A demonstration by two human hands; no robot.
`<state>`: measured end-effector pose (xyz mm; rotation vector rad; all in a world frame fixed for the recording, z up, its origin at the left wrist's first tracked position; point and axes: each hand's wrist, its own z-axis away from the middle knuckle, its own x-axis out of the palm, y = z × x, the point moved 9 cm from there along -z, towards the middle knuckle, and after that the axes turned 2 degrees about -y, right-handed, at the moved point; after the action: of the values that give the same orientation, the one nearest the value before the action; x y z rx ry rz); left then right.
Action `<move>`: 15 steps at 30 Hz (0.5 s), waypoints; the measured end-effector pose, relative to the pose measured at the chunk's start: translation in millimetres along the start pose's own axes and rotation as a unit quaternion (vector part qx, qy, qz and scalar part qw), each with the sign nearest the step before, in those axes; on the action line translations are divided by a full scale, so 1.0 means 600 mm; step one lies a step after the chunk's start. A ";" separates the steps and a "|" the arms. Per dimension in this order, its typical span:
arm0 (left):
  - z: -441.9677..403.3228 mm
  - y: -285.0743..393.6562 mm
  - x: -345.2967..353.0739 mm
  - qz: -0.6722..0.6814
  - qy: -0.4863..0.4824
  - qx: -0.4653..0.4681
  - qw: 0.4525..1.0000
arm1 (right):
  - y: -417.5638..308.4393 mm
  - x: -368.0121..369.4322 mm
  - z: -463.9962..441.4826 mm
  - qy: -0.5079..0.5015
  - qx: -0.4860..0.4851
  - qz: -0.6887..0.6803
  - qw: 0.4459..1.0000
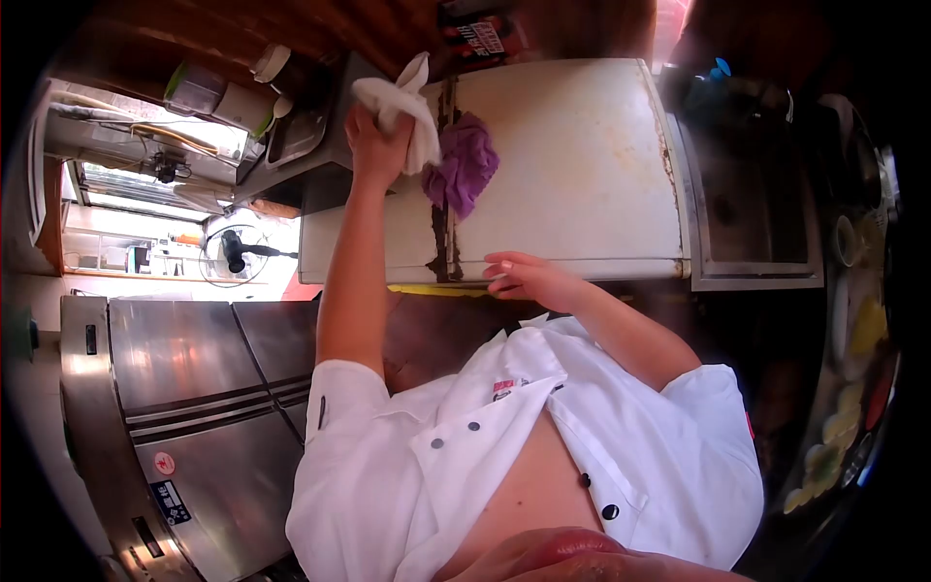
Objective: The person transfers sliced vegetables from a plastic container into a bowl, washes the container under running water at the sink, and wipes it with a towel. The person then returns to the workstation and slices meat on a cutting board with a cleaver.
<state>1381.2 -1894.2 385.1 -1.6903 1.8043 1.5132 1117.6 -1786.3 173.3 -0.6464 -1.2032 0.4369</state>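
Note:
My left hand (pixel 380 145) reaches far forward, closed around a white cloth (pixel 419 136) that is bunched up and partly hangs from the fingers. Just right of it, a crumpled purple cloth (pixel 467 167) lies across the rusty seam of a white worktop (pixel 572 155). My right hand (pixel 529 277) is at the near edge of this worktop with its fingers loosely stretched apart and nothing in them. Whether that hand touches the edge, I cannot tell.
A steel sink or tray (pixel 752 218) adjoins the worktop on the right. Small dishes of food (pixel 844 417) line the far right. At left are steel cabinet doors (pixel 184 359), a fan (pixel 235 252) and a metal basin (pixel 296 134). A dark printed package (pixel 480 37) stands behind.

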 end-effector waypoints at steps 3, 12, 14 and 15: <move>0.039 -0.091 0.046 -0.159 -0.014 -0.001 0.987 | 0.008 0.014 0.021 0.023 0.016 0.114 0.993; 0.722 -0.275 0.109 0.050 -0.263 -0.246 0.931 | 0.140 0.101 -0.026 -0.098 0.174 0.277 0.940; 1.037 -0.390 0.137 0.010 -0.373 -0.330 0.867 | 0.188 0.136 -0.048 -0.163 0.205 0.342 0.903; 1.142 -0.354 0.095 -0.112 -0.556 -0.296 0.768 | 0.210 0.162 -0.065 -0.183 0.199 0.384 0.883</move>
<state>1234.2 -1348.9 -61.1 -0.6863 0.4960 2.3348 1188.2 -1640.4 150.1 -0.6805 -1.1158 1.4934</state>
